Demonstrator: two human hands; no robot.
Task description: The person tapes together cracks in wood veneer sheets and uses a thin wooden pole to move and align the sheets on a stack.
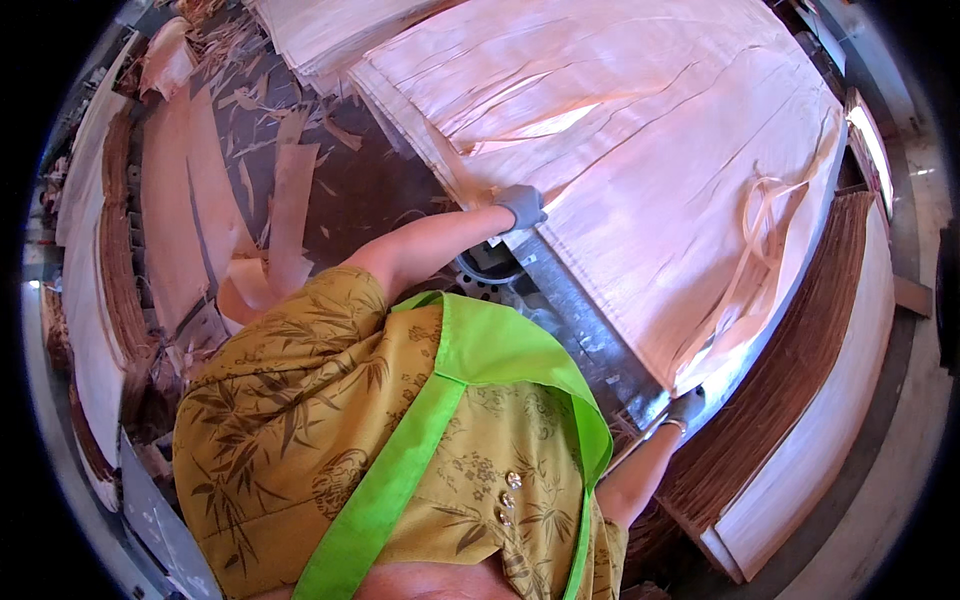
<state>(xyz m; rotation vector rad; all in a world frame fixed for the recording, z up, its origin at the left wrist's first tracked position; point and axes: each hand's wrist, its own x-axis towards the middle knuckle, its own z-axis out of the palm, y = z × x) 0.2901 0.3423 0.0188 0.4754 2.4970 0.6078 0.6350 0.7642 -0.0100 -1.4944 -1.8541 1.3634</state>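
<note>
A broad, pale wood veneer sheet lies on top of a stack, wrinkled, with long cracks and one open split. My left hand, in a grey glove, is closed on the sheet's near edge toward the left. At the near right corner, my right hand, also gloved in grey, is closed at the sheet's edge, its fingertips partly hidden. Loose curled veneer strips lie along the right side of the sheet. Below the near edge runs a grey metal table edge.
Tall stacks of veneer stand at the right and far left. Torn veneer pieces and scraps litter the dark surface at left. A dark round machine part sits beneath my left forearm. More pale sheets lie at the back.
</note>
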